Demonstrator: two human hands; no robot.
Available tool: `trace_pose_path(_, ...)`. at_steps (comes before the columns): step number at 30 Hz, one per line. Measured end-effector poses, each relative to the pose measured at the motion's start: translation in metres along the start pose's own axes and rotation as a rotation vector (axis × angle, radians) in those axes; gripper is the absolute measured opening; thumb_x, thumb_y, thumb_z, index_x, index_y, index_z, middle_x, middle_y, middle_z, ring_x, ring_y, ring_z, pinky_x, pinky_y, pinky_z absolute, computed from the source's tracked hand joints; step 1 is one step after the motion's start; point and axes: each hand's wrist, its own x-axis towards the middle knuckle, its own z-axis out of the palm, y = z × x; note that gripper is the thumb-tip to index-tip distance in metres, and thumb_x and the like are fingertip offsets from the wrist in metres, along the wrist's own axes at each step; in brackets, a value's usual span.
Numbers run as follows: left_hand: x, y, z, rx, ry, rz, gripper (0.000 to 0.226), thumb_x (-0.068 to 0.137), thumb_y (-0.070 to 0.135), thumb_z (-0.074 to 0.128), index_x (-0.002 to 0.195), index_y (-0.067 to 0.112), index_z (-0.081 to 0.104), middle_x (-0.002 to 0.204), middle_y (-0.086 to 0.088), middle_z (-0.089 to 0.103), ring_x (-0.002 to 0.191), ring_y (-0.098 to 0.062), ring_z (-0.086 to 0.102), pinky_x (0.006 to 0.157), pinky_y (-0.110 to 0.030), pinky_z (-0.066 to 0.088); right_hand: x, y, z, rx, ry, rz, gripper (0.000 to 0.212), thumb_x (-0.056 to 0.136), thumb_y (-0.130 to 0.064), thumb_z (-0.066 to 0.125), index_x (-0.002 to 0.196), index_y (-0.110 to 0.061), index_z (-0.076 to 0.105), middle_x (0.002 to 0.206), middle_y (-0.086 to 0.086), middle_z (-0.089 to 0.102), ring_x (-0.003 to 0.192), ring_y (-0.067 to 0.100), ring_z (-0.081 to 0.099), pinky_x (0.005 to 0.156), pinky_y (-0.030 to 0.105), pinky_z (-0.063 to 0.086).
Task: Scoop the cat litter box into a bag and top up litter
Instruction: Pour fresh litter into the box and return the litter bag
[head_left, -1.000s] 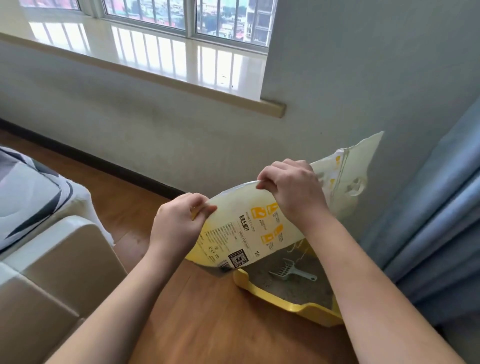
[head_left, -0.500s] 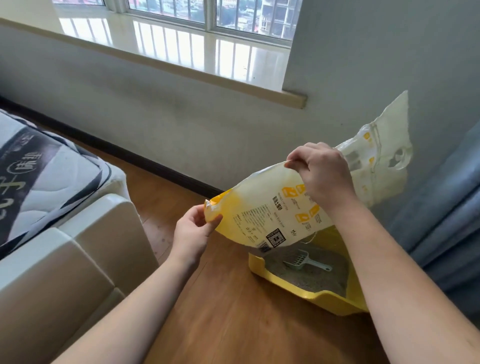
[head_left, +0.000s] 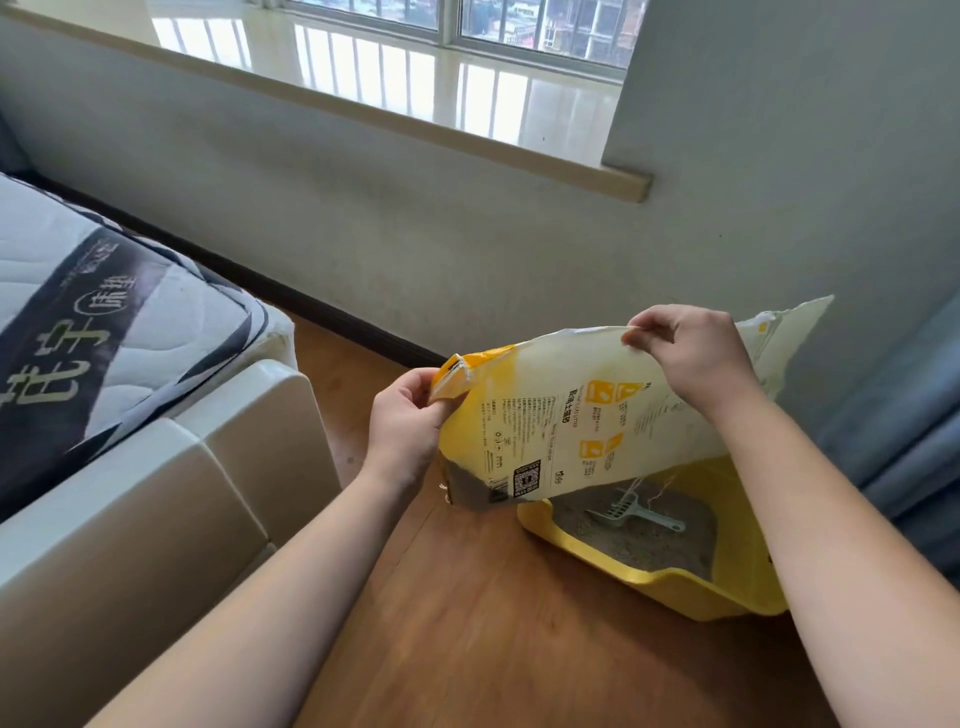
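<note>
Holding a yellow litter bag (head_left: 571, 415) sideways over the yellow litter box (head_left: 675, 582) on the right, left hand (head_left: 402, 426) pinches its corner, right hand (head_left: 685, 353) pinches its top edge, likely steadying it to pour.

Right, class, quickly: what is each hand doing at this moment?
Left hand: grips the yellow corner of the litter bag.
Right hand: fingers pinch the bag's upper edge.

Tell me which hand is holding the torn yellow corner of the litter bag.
The left hand grips the torn yellow corner of the litter bag. The right hand instead pinches the bag's pale upper edge, nearer the wall.
</note>
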Motion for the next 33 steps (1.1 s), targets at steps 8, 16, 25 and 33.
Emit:
trace_pose_path(8, 0.000, 0.007, 0.002, 0.037, -0.067, 0.035, 0.027, 0.078, 0.029, 0.080, 0.099, 0.013, 0.072, 0.090, -0.002, 0.075, 0.087, -0.018, 0.072, 0.071, -0.036, 0.060, -0.009, 0.013, -0.007, 0.080, -0.100, 0.124, 0.003, 0.083, -0.025, 0.073, 0.082, -0.027, 0.071, 0.076, -0.018, 0.065, 0.074, -0.005, 0.058, 0.065, 0.003, 0.037)
trace_pose_path(16, -0.001, 0.007, 0.007, 0.082, -0.084, 0.072, 0.021, 0.080, 0.021, 0.080, 0.098, 0.014, 0.072, 0.089, -0.003, 0.074, 0.086, -0.020, 0.072, 0.071, -0.038, 0.061, -0.013, 0.023, -0.012, 0.109, -0.141, 0.137, 0.004, 0.082, -0.024, 0.074, 0.084, -0.027, 0.072, 0.080, -0.011, 0.067, 0.078, 0.000, 0.060, 0.071, 0.006, 0.040)
trace_pose_path(25, -0.003, 0.024, 0.015, 0.098, -0.096, 0.122, 0.022, 0.082, 0.023, 0.079, 0.099, 0.012, 0.071, 0.092, -0.006, 0.074, 0.087, -0.023, 0.073, 0.076, -0.048, 0.060, -0.019, 0.038, -0.010, 0.101, -0.200, 0.152, 0.002, 0.084, -0.028, 0.072, 0.086, -0.028, 0.071, 0.083, -0.011, 0.067, 0.081, 0.007, 0.059, 0.071, 0.017, 0.041)
trace_pose_path(33, -0.004, 0.035, 0.024, 0.102, -0.088, 0.154, 0.020, 0.082, 0.022, 0.079, 0.099, 0.013, 0.071, 0.090, -0.007, 0.074, 0.085, -0.024, 0.072, 0.073, -0.045, 0.061, -0.022, 0.043, -0.012, 0.124, -0.159, 0.154, 0.001, 0.086, -0.029, 0.069, 0.086, -0.030, 0.070, 0.081, -0.012, 0.066, 0.080, 0.010, 0.059, 0.069, 0.019, 0.041)
